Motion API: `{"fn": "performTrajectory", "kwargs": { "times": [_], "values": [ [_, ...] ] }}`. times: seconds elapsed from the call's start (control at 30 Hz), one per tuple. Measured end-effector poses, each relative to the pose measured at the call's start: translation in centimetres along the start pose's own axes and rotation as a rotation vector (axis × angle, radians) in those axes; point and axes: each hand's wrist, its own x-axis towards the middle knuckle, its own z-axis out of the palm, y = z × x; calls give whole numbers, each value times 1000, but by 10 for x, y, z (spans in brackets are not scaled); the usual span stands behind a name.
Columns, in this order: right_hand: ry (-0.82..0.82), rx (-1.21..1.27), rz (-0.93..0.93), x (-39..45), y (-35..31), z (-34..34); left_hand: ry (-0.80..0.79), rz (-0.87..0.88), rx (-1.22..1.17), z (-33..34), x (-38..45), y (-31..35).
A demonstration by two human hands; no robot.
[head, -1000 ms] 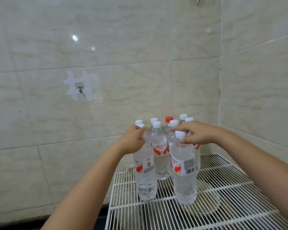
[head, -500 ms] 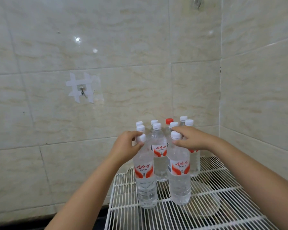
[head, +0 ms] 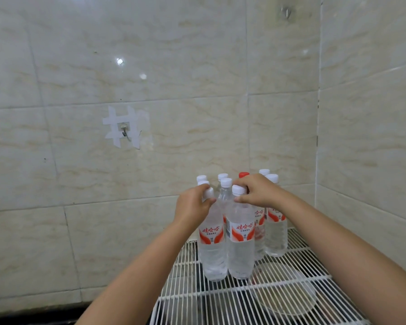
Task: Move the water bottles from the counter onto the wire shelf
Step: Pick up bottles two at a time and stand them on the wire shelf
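Several clear water bottles with red-and-white labels stand in a cluster on the white wire shelf in the tiled corner. My left hand grips the neck of the front left bottle. My right hand pinches the neck of the front right bottle just under its white cap. Both front bottles stand upright, side by side, their bases on the wires. Behind them are more bottles, most with white caps, one with a red cap.
Tiled walls meet in a corner just right of the bottles. A taped hook sticks to the back wall at the left. Below the shelf wires a round pale dish shows through. The shelf's front and right parts carry no bottles.
Both hands have brought the two front bottles closer together and a little further back toward the cluster. The camera view has tilted, so the group sits lower in the frame.
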Motion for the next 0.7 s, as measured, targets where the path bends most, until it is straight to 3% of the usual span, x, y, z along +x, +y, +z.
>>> {"fn": "performTrajectory", "kwargs": {
  "times": [0.7],
  "values": [
    [138, 179, 26, 20, 9, 25, 14, -69, -118, 13, 21, -15]
  ]
}}
